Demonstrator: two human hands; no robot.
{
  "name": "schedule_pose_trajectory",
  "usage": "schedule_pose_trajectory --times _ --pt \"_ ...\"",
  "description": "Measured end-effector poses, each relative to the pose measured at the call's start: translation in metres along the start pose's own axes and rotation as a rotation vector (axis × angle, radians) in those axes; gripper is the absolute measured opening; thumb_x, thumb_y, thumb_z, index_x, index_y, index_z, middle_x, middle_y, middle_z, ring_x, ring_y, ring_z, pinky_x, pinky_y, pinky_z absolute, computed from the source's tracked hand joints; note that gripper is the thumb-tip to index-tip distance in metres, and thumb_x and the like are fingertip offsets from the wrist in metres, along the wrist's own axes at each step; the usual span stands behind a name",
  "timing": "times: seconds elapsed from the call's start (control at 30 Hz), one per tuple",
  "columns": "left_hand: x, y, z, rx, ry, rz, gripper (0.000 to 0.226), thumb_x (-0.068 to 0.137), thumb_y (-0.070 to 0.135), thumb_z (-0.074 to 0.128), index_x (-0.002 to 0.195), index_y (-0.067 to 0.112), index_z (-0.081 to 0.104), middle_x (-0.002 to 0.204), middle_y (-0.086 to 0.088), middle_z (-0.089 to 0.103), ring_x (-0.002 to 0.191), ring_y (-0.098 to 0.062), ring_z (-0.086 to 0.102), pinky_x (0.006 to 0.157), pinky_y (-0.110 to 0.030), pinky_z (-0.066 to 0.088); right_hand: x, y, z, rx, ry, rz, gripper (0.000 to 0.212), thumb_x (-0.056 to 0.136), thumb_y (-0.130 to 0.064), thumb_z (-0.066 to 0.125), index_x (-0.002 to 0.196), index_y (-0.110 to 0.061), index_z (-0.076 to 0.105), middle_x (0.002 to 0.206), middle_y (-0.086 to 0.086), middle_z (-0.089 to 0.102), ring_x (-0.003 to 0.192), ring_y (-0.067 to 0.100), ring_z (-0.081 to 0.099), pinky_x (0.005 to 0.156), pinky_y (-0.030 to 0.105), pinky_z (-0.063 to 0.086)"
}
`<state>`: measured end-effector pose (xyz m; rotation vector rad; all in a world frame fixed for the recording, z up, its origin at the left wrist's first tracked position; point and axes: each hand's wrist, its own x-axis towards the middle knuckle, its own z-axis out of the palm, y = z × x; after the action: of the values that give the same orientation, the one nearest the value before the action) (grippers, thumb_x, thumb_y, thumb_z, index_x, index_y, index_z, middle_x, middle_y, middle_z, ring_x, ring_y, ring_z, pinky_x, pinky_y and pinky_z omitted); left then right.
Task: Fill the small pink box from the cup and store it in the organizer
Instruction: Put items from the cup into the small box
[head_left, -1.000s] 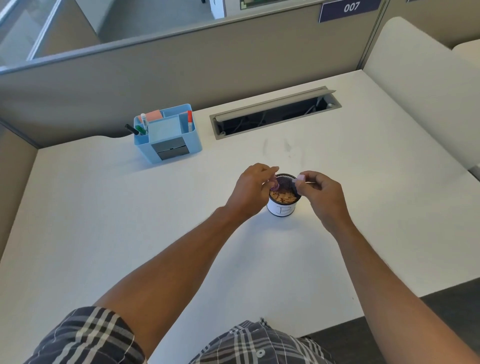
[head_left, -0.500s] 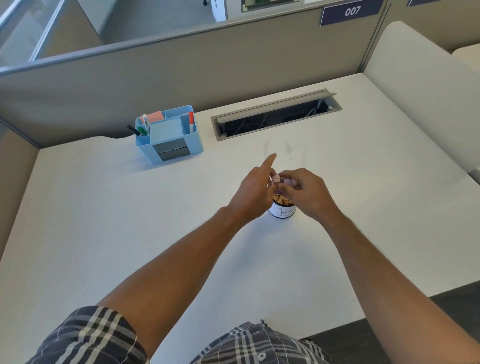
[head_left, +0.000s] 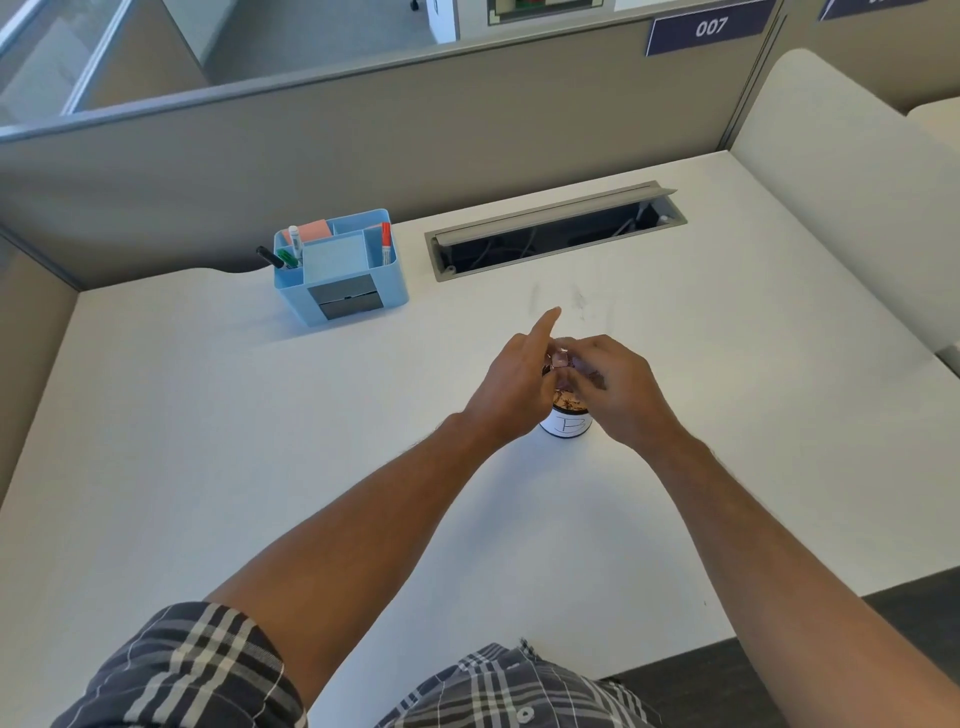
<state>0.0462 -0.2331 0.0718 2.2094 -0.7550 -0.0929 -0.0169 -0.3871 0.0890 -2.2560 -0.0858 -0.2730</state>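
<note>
A white cup (head_left: 566, 425) with brown contents stands on the white desk (head_left: 260, 441). Directly above it, my left hand (head_left: 511, 379) and my right hand (head_left: 618, 387) meet around the small pink box (head_left: 561, 359), a translucent thing mostly hidden by fingers. Both hands pinch it; my left index finger sticks out straight toward the far side. The light blue organizer (head_left: 343, 265) stands far left at the back, with markers and a pink pad in its compartments and a grey drawer in front.
An open cable tray (head_left: 556, 234) is set into the desk behind the cup. Grey partition walls enclose the back and left. A padded white panel (head_left: 841, 197) rises on the right. The desk's front edge runs near my lap.
My hands have come together over the cup, closing around the pink box. My left index finger now points outward. The cup has not moved.
</note>
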Motion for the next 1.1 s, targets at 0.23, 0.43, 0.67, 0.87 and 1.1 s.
schedule_pose_trajectory --times 0.23,0.43,0.67,0.87,1.1 --pt "-0.001 0.002 -0.002 -0.027 -0.071 -0.007 0.077 0.095 0.005 0.062 0.156 0.022 0.016 0.124 -0.004 0.064 0.109 -0.017 0.056 0.094 -0.024 0.046 0.006 0.002 -0.010 -0.161 -0.124 -0.113 0.024 0.097 -0.001 0.061 0.118 -0.007 0.070 0.099 0.001 0.060 0.086 0.015 0.058 0.076 0.013 0.045" --pt "-0.004 -0.006 0.001 -0.045 0.009 -0.123 0.076 0.092 0.000 0.061 0.153 0.026 0.023 0.129 0.001 0.056 0.109 -0.009 0.049 0.089 -0.019 0.042 0.009 -0.004 -0.019 -0.164 0.045 -0.098 0.013 0.094 0.000 0.062 0.104 -0.005 0.068 0.093 -0.002 0.066 0.093 0.004 0.064 0.078 0.015 0.048" --pt "-0.013 -0.015 0.001 -0.008 0.083 -0.098 0.063 0.090 -0.007 0.057 0.147 0.013 0.039 0.125 -0.008 0.057 0.113 -0.021 0.052 0.098 -0.033 0.048 -0.001 0.004 -0.006 -0.234 0.104 -0.007 0.010 0.092 -0.001 0.066 0.100 -0.003 0.071 0.095 0.012 0.068 0.087 0.027 0.065 0.075 0.029 0.048" --pt "-0.016 -0.016 0.000 -0.017 0.092 -0.105 0.059 0.091 -0.005 0.057 0.145 0.012 0.041 0.127 -0.009 0.058 0.116 -0.022 0.052 0.100 -0.035 0.048 -0.003 0.004 -0.004 -0.265 0.162 -0.068 0.015 0.092 0.001 0.065 0.106 -0.001 0.070 0.100 0.014 0.070 0.089 0.027 0.066 0.075 0.032 0.051" --pt "-0.017 -0.008 -0.002 -0.076 0.080 -0.027 0.050 0.092 0.004 0.062 0.139 0.012 0.050 0.135 -0.005 0.057 0.119 -0.020 0.051 0.101 -0.039 0.046 -0.003 0.002 -0.002 -0.238 0.136 -0.067 0.021 0.092 0.004 0.066 0.113 0.003 0.070 0.105 0.019 0.071 0.093 0.033 0.068 0.080 0.029 0.047"
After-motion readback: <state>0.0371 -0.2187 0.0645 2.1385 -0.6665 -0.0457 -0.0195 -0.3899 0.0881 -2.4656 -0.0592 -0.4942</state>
